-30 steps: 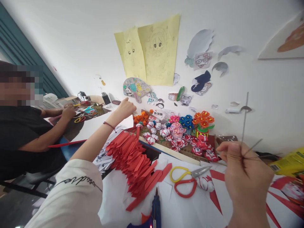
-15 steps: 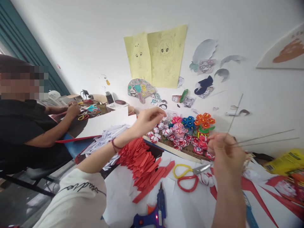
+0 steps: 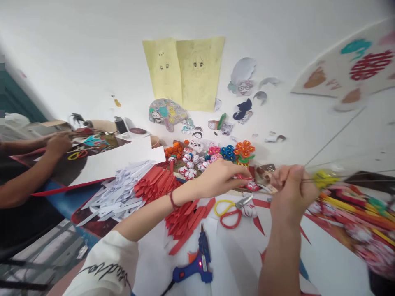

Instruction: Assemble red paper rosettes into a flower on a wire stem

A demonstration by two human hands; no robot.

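My right hand [image 3: 291, 185] is closed around several thin wires [image 3: 336, 135] that fan out to the upper right and right. My left hand [image 3: 224, 176] reaches across the middle with its fingers apart, over the red-and-white paper flowers [image 3: 251, 183]; nothing shows between its fingers. Below the hands, scissors [image 3: 230, 212] with one yellow and one red handle lie beside a red-and-white bud [image 3: 248, 210]. A blue glue gun [image 3: 197, 263] with a lit red light rests on white paper. Folded red strips [image 3: 182, 220] lie under and around my left forearm.
White paper strips [image 3: 120, 193] are heaped at the left. Another person's hands [image 3: 58, 146] work at the far left. Orange, pink and blue flowers [image 3: 227, 152] stand along the wall. Coloured sticks and a black tray [image 3: 367, 179] are at the right.
The view has turned to the right. My left hand has moved right, nearer my right hand, and lower over the flowers. My right hand still holds the wires.
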